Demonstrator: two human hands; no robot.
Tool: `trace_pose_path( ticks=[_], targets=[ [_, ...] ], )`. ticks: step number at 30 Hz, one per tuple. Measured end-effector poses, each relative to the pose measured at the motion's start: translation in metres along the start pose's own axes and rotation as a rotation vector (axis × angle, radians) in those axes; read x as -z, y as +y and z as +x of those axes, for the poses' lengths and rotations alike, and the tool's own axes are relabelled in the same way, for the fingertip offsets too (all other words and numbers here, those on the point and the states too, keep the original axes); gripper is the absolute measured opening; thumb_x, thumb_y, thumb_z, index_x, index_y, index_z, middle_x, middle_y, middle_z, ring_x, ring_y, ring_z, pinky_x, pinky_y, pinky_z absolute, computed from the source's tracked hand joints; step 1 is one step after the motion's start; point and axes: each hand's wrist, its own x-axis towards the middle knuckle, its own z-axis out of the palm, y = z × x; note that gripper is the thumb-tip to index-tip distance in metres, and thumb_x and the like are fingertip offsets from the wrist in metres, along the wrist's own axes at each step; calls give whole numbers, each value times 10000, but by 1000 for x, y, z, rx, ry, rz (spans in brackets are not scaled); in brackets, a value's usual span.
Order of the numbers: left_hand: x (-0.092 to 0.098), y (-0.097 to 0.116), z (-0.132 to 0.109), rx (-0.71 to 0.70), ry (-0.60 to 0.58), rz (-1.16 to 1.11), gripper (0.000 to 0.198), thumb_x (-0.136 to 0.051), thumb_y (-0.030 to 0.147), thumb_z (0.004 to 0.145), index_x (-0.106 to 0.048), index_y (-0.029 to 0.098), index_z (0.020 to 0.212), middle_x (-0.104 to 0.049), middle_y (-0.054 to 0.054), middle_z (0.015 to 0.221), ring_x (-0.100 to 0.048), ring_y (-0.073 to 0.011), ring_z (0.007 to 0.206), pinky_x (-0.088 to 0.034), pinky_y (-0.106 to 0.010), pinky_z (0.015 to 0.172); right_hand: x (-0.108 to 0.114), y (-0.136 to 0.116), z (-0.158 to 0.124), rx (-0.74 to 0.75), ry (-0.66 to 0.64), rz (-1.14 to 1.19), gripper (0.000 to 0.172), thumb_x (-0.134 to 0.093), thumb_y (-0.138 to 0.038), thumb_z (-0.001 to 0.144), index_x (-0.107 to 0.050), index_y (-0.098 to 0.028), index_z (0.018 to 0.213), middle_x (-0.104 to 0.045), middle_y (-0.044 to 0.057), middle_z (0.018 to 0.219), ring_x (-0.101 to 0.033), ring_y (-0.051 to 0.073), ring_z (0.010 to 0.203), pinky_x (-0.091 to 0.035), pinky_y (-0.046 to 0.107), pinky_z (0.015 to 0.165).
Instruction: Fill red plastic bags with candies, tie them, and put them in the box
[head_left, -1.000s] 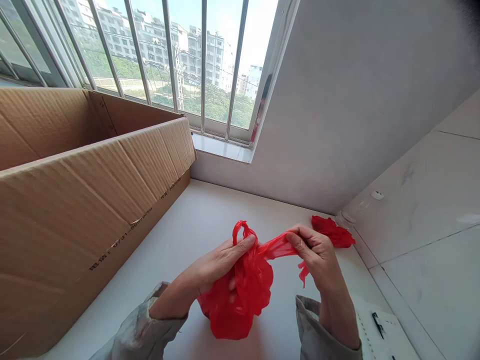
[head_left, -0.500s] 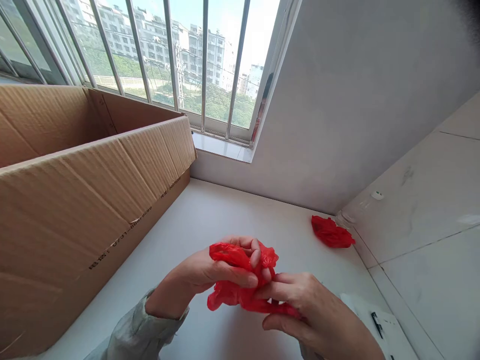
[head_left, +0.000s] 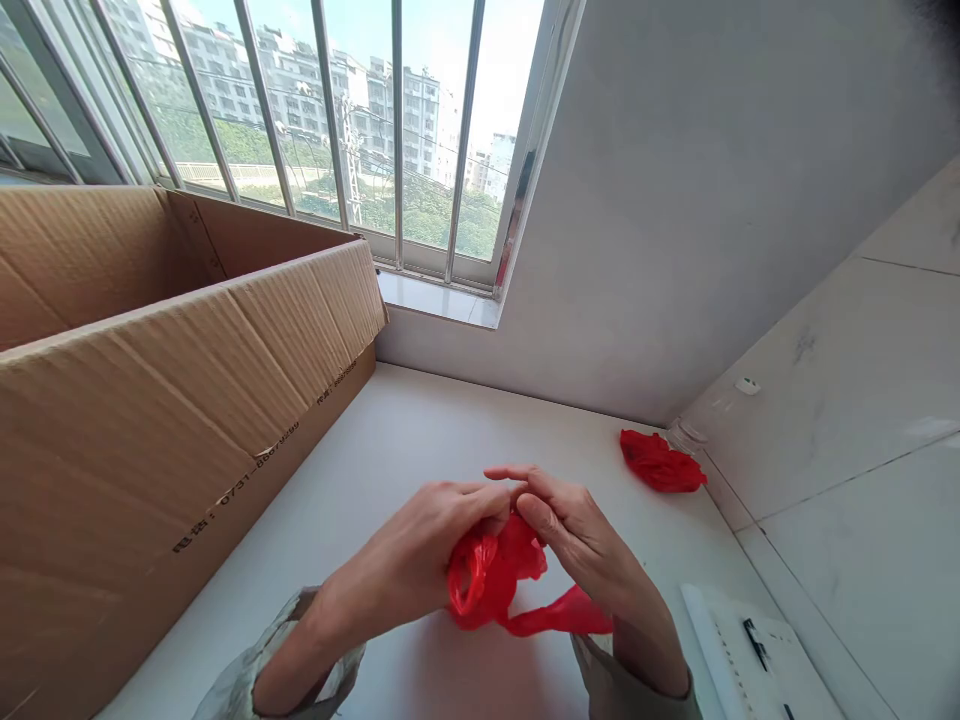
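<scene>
A crumpled red plastic bag [head_left: 495, 575] is bunched between my two hands above the white tabletop. My left hand [head_left: 442, 540] is closed around its upper left part, with a loop of the bag bulging out below the thumb. Against the top of the bunch, my right hand [head_left: 581, 540] presses its thumb and fingertips, touching the left fingers; its index finger is stretched out. A twisted red strip trails from the bag to the right, passing beneath my right wrist. The fingertips of my left hand are partly hidden.
A large open cardboard box [head_left: 225, 400] stands at the left. Another crumpled red plastic bag [head_left: 662, 462] lies near the back right corner, beside a clear container [head_left: 686, 436]. A white notebook-like item [head_left: 739, 645] with a black pen [head_left: 755, 643] lies at the lower right. A barred window is behind.
My right hand has moved up from below the bag to its top, meeting my left. My left hand has turned over, back upward. The bag is bunched smaller, with a strip hanging right.
</scene>
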Motion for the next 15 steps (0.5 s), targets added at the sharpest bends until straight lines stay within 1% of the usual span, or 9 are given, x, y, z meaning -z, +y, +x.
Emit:
trace_pose_path(
  ticks=[2,3,4,6,7,9,12,13,15],
  targets=[
    [1,-4,1,17,190,94,247,-377,-6,741,-261,212,726,-380,59,658,-258,-93,572,-234,-223,510,-2,4,1,-48,9,47,401,-351,-412,995,-534,-208,1288,-434,-60,625,-430,89,560,-390,208,550],
    [1,-7,2,19,254,122,243,-359,-8,759,-265,214,738,-406,49,693,-279,-95,585,-249,-219,518,-3,6,2,-67,3,87,405,-357,-407,991,-517,-201,1301,-405,-66,617,-414,86,541,-381,207,530],
    [0,-9,3,11,284,132,237,-345,-9,780,-272,214,747,-441,33,752,-313,-94,605,-274,-213,532,-5,8,3,-79,-11,126,411,-368,-405,985,-503,-193,1311,-393,-70,611,-404,84,527,-375,206,514],
    [-1,-13,4,-24,264,119,218,-338,7,823,-297,212,764,-489,-6,917,-395,-86,649,-331,-202,566,-8,13,6,-91,-32,173,418,-399,-403,970,-497,-182,1310,-393,-76,592,-394,83,511,-369,203,495],
    [-2,-14,5,-38,250,112,205,-345,18,839,-314,210,774,-489,-23,1000,-427,-80,663,-352,-200,577,-10,15,8,-91,-38,182,420,-409,-402,964,-501,-177,1306,-402,-76,580,-399,84,506,-368,202,490],
    [-3,-15,6,-48,267,103,188,-361,37,861,-332,209,793,-473,-36,1085,-454,-66,655,-371,-197,587,-12,18,9,-94,-29,194,416,-422,-391,954,-517,-169,1292,-454,-64,583,-438,87,504,-384,206,492],
    [-2,-15,7,-37,315,84,188,-344,41,877,-328,211,799,-470,-22,1056,-431,-61,639,-371,-193,598,-12,15,9,-75,73,161,336,-485,-342,918,-614,-170,1176,-598,-10,684,-519,98,556,-428,216,525],
    [0,-15,6,-30,304,79,189,-345,43,876,-324,211,792,-472,-16,1019,-418,-67,642,-364,-193,595,-12,13,9,-55,114,122,281,-515,-310,898,-655,-175,1101,-636,5,727,-547,105,596,-444,218,550],
    [5,-18,5,-10,218,82,193,-367,40,854,-320,210,775,-474,-3,935,-399,-86,658,-338,-197,577,-10,9,8,-5,189,15,181,-549,-234,859,-702,-190,944,-683,10,780,-585,116,666,-459,218,596]
  ],
)
